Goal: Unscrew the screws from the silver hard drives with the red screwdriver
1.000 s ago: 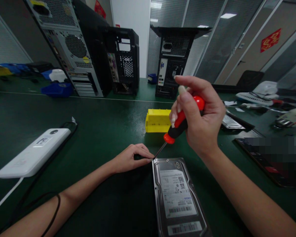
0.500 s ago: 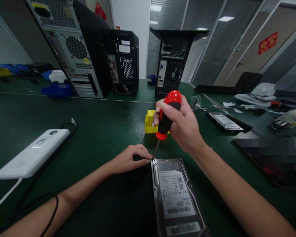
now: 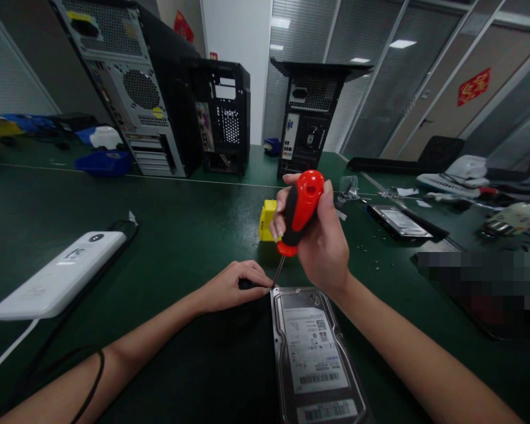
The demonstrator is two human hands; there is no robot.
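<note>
A silver hard drive [image 3: 315, 353] with a white label lies on the green table in front of me. My right hand [image 3: 322, 235] is wrapped round the red and black handle of a screwdriver [image 3: 301, 209], held tilted. Its shaft reaches down to the drive's far left corner. At that corner the thumb and fingertips of my left hand [image 3: 238, 284] come together beside the screwdriver tip; whatever they pinch is too small to make out. Behind the screwdriver stands a yellow object [image 3: 267, 221], partly hidden by my right hand.
A white power bank [image 3: 62, 274] with cables lies at the left. Computer cases [image 3: 136, 88] stand along the back, near a blue tray [image 3: 103, 163]. Another hard drive [image 3: 400, 222], small scattered bits and a white keyboard [image 3: 448, 184] are at the right.
My right hand has turned around the screwdriver handle and its wrist has shifted slightly left. The handle has rotated, showing more red. My left hand has stayed at the drive's corner.
</note>
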